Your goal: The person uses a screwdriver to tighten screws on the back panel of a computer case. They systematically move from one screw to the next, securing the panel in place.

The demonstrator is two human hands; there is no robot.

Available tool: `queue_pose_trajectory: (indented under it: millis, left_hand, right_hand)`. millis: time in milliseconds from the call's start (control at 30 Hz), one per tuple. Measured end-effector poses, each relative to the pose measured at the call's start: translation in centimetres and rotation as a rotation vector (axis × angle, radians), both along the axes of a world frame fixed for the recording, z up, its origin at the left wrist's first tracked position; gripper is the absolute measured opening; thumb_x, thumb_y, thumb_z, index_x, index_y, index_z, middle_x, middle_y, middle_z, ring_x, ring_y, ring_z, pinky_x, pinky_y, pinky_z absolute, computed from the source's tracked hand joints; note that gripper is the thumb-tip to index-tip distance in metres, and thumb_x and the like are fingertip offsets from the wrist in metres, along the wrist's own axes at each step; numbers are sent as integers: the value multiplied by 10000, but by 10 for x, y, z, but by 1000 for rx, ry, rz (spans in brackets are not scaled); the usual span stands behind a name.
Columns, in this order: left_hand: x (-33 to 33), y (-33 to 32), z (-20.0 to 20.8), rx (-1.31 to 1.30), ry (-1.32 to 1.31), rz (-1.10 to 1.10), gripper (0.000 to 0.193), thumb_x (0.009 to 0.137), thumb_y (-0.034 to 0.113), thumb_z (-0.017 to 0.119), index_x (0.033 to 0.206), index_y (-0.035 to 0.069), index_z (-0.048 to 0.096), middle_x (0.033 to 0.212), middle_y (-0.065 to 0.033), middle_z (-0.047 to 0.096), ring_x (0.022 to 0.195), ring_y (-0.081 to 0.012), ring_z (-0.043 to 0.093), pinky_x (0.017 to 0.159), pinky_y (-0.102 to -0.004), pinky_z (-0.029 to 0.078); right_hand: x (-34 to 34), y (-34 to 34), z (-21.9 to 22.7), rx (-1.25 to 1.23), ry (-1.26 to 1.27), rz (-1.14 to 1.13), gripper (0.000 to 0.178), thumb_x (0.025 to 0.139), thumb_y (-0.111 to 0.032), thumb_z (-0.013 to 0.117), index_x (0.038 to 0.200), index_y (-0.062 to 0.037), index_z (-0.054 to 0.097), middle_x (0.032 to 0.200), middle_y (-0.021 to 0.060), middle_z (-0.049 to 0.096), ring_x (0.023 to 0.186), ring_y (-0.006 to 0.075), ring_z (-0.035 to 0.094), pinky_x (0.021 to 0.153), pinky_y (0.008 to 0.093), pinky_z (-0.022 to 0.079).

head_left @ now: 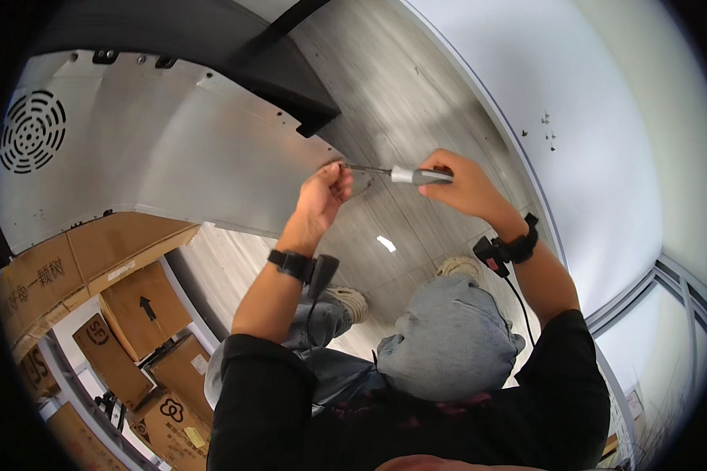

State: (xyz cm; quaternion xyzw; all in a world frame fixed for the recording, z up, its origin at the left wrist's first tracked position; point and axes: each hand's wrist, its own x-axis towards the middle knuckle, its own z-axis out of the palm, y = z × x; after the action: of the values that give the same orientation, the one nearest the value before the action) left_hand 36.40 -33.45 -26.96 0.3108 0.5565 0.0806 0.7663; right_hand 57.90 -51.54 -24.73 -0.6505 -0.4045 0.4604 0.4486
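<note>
Right hand (457, 184) closed round the grey handle of a screwdriver (420, 177), thumb and fingers wrapped over its rear end, the back of the hand turned partly up. From there the thin dark shaft runs leftward, roughly level across the view, to the left hand (326, 192). That hand is drawn in, fingers curled toward the palm, with thumb and forefinger at the shaft's tip — I cannot tell whether they pinch the tip, a small part or the metal edge behind. Between the two hands, the screwdriver shows over the wood-look floor (416, 94), its tip at the right-hand corner of a large silvery metal panel (188, 149). The panel carries a round slotted vent (31, 132) at its far left and small holes near its upper edge. Beneath its lower edge are brown cardboard boxes (145, 306). Off to the right, well apart from the right hand, a few small dark metal pieces (548, 135) lie scattered on a white surface (589, 196) — too small to name surely.
</note>
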Motion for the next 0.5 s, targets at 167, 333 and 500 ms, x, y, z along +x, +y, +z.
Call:
queue_pose_trajectory:
  millis: [167, 333, 500]
  left_hand:
    - [5, 37, -6, 10, 78, -50, 212, 956, 257, 472, 997, 66, 556, 931, -33, 577, 820, -148, 544, 731, -292, 448]
    - [12, 76, -19, 56, 148, -116, 253, 938, 318, 506, 969, 78, 577, 915, -26, 562, 827, -146, 522, 740, -290, 419]
    - [17, 109, -36, 64, 95, -113, 156, 904, 258, 570, 911, 103, 593, 859, 0, 565, 766, -128, 509, 726, -302, 413]
  right_hand:
    - [-7, 42, 8, -67, -92, 44, 209, 774, -175, 666, 921, -55, 581, 738, 77, 604, 671, 174, 568, 597, 317, 411]
    - [-10, 80, 20, -81, -295, 93, 219, 814, -189, 643, 956, -45, 560, 754, 67, 624, 673, 178, 571, 599, 314, 409]
    - [-16, 103, 36, -105, -374, 96, 272, 834, -205, 622, 1011, -27, 517, 727, 101, 602, 663, 211, 572, 589, 356, 410]
